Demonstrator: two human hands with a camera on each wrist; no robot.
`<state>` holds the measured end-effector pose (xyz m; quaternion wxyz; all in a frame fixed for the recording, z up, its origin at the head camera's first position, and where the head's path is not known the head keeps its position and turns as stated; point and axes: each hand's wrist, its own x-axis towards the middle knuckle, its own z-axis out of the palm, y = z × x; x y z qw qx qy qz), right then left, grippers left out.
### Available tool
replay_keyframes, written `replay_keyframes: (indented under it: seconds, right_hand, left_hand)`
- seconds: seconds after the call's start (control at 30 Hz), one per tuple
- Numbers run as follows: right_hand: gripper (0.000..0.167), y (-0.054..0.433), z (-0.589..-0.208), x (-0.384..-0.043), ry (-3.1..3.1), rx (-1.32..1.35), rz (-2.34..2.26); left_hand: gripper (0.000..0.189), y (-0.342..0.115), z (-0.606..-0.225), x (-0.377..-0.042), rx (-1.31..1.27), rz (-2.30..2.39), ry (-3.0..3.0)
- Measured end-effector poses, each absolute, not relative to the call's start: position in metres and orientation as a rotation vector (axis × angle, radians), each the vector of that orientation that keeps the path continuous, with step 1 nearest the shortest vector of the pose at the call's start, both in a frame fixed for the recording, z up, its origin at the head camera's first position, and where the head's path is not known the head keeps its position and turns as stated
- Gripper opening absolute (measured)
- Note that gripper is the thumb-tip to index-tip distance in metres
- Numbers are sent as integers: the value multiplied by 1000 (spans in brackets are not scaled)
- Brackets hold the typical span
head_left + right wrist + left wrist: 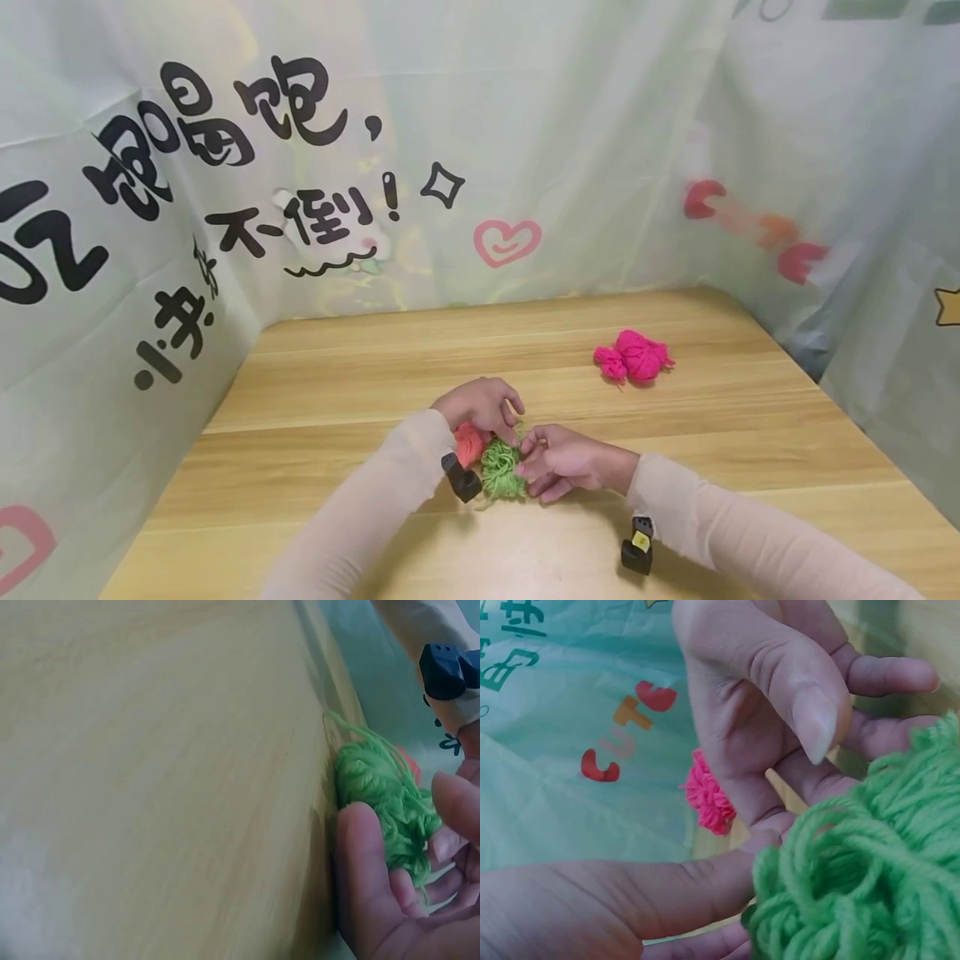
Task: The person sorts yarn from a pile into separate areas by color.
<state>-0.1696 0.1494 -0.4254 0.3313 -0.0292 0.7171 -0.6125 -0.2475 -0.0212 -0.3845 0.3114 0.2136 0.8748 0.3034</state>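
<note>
A bundle of green yarn [501, 471] lies on the table between both hands, its strands looped and loose. From its far left side, my left hand [480, 406] reaches over, fingertips pinching the far end of the bundle. My right hand [566, 462] grips its right edge with curled fingers. In the left wrist view the fingertips of both hands meet beside the green yarn [855, 855]. The right wrist view shows right-hand fingers around the near end of the green yarn [375, 776], with loose strands trailing at the other end. Coral yarn [469, 443] sits under the left wrist, partly covered.
Two bright pink yarn balls [637, 357], one large and one small, rest farther back on the right of the wooden table [360, 375]. A printed fabric curtain [585, 150] hangs around the back and sides. Black wrist cameras [637, 546] stick out below the sleeves.
</note>
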Motion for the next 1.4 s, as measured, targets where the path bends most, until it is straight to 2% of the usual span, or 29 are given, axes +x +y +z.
replay_keyframes:
  seconds: [0.37, 0.6, 0.9, 1.07, 1.2, 1.4]
  right_hand:
    - [37, 139, -426, -167, 2030, -120, -1575]
    - [30, 139, -428, -166, 2054, -143, -1563]
    - [30, 136, -427, -164, 2098, -169, -1567]
    - [37, 130, -429, -160, 2126, -178, -1578]
    - [42, 126, -431, -160, 2140, -206, -1565]
    - [39, 126, -427, -160, 2222, -237, -1498]
  left_hand:
    - [35, -17, -382, -245, 604, 550, 2473]
    - [28, -20, -382, -246, 582, 550, 2487]
    - [32, -22, -383, -247, 584, 595, 2474]
    - [39, -21, -384, -246, 593, 611, 2461]
    - [37, -22, -386, -246, 595, 578, 2483]
    - [31, -22, -385, -246, 578, 571, 2493]
